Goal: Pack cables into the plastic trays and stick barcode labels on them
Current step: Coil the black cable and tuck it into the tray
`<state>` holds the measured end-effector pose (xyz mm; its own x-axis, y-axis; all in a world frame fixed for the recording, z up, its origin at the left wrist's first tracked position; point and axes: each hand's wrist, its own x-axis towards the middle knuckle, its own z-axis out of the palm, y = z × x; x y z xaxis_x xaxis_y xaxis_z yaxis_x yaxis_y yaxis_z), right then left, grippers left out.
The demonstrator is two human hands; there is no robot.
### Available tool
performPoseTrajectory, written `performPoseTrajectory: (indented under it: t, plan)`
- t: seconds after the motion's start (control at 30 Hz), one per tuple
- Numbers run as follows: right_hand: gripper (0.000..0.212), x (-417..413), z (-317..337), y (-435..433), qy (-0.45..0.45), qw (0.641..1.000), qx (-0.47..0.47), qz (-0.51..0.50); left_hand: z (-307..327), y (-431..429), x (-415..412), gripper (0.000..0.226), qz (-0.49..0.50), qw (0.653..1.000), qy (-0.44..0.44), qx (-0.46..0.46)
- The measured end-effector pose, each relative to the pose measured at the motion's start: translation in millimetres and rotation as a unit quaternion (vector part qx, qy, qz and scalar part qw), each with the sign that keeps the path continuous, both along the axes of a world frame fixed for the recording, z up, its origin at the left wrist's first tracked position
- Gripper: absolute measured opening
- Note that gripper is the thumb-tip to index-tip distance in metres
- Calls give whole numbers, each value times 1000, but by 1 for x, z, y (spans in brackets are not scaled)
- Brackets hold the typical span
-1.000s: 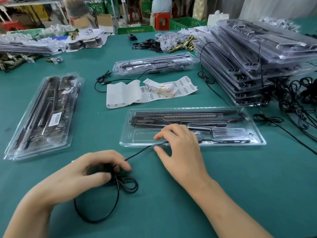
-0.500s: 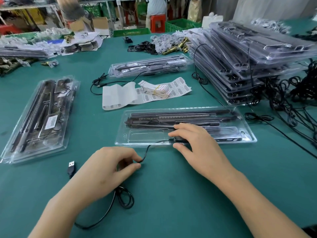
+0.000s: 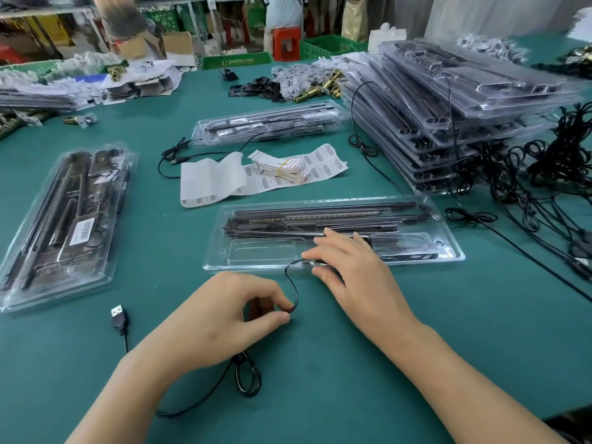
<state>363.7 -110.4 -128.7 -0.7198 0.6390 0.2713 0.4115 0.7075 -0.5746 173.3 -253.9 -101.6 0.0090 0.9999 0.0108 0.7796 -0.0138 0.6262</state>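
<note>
Cable (image 3: 295, 290) slacker than before; left hand (image 3: 221, 318) fingers (image 3: 275, 318) tight on it, right hand (image 3: 358, 270) fingers (image 3: 320, 251) around half-hidden plug (image 3: 315, 261).

This is a packing workshop, a small factory floor given over to hand assembly. A long worktop (image 3: 352, 363) covered in green matting carries goods in bulk rather than single items. On it are a tall stack of clear plastic trays (image 3: 448, 116) loaded with identical black parts and a filled tray (image 3: 48, 251) bearing a barcode sticker. There are also loose sheets of barcode labels (image 3: 323, 161), a tangled heap of black cables (image 3: 551, 168) and a scatter of brass fittings (image 3: 317, 89). Beyond the worktop's far edge stand green plastic crates (image 3: 237, 60), cardboard boxes (image 3: 177, 43) and metal shelving (image 3: 45, 9) crowded with stock. A person (image 3: 282, 11) sits on a red stool (image 3: 286, 43) among them.
</note>
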Motion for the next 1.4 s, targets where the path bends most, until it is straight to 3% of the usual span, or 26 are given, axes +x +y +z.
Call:
performPoseTrajectory:
  t: [0.17, 0.37, 0.5, 0.63, 0.77, 0.9, 1.03, 1.27, 1.4]
  plan:
    - [21, 0, -2, -1, -2, 1000, 21, -8, 4, -11, -4, 13, 18, 999, -5, 36]
    - [18, 0, -5, -4, 3, 998, 64, -22, 3, -8, -1, 5, 41, 994, -42, 91]
    - [19, 0, -4, -5, 4, 997, 75, -23, 2, 0, 4, 19, -9, 995, -69, 76]
    - [22, 1, -2, -5, -1, 997, 76, -23, 4, 15, 7, 20, 7, 992, -80, 96]
    - [34, -3, 4, -11, 28, 999, 38, -8, 5, 28, 2, 19, 38, 984, -126, 120]
    - [23, -15, 8, -13, 70, 997, -24, 7, 0, 36, 0, 29, 86, 971, -168, 144]
    - [17, -19, 5, -15, 65, 998, -17, 3, -7, 36, 3, 36, 118, 956, -216, 158]
    - [9, -34, 20, 1, 11, 991, -67, 119, -9, 31, -1, 27, 150, 953, -186, 185]
    - [24, -39, 18, 5, 17, 988, -81, 130, -3, 27, -2, 27, 154, 962, -139, 175]
